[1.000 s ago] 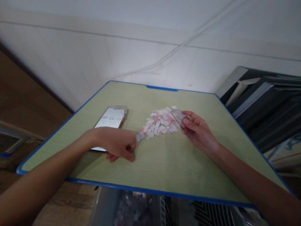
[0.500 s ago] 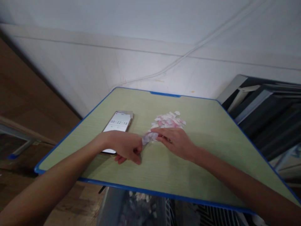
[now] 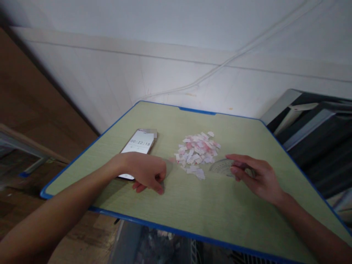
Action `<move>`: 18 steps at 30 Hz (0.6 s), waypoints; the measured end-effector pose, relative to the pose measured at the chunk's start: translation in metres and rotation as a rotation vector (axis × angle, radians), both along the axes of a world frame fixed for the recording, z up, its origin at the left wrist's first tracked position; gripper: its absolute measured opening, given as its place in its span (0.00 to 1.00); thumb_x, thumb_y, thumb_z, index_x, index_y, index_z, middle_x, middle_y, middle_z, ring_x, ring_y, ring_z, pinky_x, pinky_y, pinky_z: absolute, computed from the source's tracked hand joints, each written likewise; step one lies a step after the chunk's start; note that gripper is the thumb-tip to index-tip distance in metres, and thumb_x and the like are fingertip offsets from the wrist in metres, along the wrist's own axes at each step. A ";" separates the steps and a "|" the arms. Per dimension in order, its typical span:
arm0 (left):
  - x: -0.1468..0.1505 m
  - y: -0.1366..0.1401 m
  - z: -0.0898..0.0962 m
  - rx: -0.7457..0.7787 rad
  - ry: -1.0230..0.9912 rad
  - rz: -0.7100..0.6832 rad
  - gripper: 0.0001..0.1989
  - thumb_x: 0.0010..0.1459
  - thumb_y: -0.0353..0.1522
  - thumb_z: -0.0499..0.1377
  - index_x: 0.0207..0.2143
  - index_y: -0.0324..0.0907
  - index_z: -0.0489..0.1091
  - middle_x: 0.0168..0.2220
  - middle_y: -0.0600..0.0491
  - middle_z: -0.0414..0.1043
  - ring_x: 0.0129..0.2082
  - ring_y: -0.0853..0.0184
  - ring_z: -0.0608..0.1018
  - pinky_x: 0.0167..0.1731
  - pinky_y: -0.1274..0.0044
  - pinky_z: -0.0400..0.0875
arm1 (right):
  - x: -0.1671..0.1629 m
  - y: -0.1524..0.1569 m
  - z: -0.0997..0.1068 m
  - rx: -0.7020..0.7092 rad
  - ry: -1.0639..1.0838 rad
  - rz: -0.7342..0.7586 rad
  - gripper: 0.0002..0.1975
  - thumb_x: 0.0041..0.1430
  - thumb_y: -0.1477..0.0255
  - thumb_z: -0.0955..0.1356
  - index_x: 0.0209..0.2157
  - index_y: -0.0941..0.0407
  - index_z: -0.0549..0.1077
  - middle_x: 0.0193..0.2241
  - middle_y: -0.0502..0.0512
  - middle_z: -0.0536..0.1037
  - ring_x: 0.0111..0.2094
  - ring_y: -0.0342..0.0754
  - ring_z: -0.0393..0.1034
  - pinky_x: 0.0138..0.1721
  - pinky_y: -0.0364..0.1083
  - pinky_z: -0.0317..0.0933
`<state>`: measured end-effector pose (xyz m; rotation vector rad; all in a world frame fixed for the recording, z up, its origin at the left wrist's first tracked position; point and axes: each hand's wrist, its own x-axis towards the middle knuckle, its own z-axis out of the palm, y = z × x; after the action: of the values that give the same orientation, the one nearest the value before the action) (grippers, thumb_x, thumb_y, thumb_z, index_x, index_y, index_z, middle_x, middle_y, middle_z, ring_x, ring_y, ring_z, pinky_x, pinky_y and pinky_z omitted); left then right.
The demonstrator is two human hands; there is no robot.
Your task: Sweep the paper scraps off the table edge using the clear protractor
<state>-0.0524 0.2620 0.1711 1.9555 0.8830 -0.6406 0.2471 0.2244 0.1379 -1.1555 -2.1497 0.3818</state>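
My right hand [image 3: 253, 176] pinches a clear half-round protractor [image 3: 220, 167] between thumb and fingers, just right of the paper heap. Torn scraps of white and pink paper [image 3: 198, 146] lie piled at mid-table, with a few loose scraps [image 3: 195, 171] at the heap's near edge. My left hand [image 3: 150, 172] rests closed on the table, left of the pile, its fingers curled under. A faint see-through edge shows beside its knuckles; what it holds is hidden. Partly under the left wrist lies a phone [image 3: 139, 141] with a timer display.
The pale green table [image 3: 176, 201] has a blue rim, and a white wall [image 3: 165, 69] stands behind it. Dark folders or boards [image 3: 316, 124] lean at the right. Below the front edge is a bin [image 3: 156, 245] with paper bits.
My right hand has moved right, away from the heap, and the protractor now shows in it. Several scraps sit nearer the pile. My left hand has stayed almost still.
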 end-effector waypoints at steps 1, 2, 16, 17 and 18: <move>0.000 0.000 0.000 0.001 0.007 0.004 0.17 0.53 0.30 0.54 0.13 0.43 0.57 0.08 0.58 0.62 0.10 0.71 0.67 0.14 0.80 0.61 | -0.002 -0.001 -0.001 -0.004 -0.007 0.016 0.11 0.58 0.72 0.63 0.42 0.55 0.73 0.20 0.50 0.75 0.17 0.41 0.67 0.20 0.40 0.62; 0.000 -0.001 0.000 0.004 0.011 0.007 0.17 0.53 0.30 0.54 0.13 0.43 0.57 0.08 0.59 0.62 0.10 0.71 0.67 0.13 0.81 0.61 | -0.005 -0.002 -0.002 -0.008 -0.020 0.035 0.11 0.59 0.72 0.63 0.42 0.55 0.74 0.21 0.50 0.76 0.18 0.42 0.68 0.20 0.41 0.62; -0.003 -0.001 -0.003 0.026 0.032 0.005 0.17 0.53 0.31 0.54 0.13 0.43 0.57 0.09 0.58 0.62 0.11 0.71 0.68 0.13 0.81 0.60 | -0.012 -0.010 -0.004 0.018 -0.094 0.051 0.11 0.60 0.73 0.62 0.42 0.55 0.73 0.21 0.50 0.75 0.18 0.42 0.67 0.21 0.41 0.60; -0.004 -0.001 -0.003 0.030 0.037 0.005 0.16 0.53 0.32 0.54 0.13 0.43 0.57 0.09 0.58 0.62 0.11 0.71 0.68 0.13 0.81 0.60 | -0.013 -0.010 -0.004 0.019 -0.090 0.045 0.12 0.60 0.73 0.62 0.43 0.55 0.73 0.22 0.50 0.76 0.18 0.42 0.67 0.21 0.41 0.61; -0.003 -0.001 -0.002 0.031 0.042 0.004 0.16 0.53 0.32 0.54 0.13 0.43 0.57 0.09 0.58 0.62 0.12 0.71 0.68 0.13 0.81 0.60 | -0.014 -0.010 -0.004 0.016 -0.087 0.043 0.12 0.60 0.73 0.62 0.43 0.56 0.72 0.22 0.50 0.76 0.19 0.42 0.67 0.21 0.41 0.61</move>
<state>-0.0558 0.2613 0.1687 1.9738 0.9276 -0.6716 0.2329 0.2139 0.1337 -1.1375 -2.2518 0.3379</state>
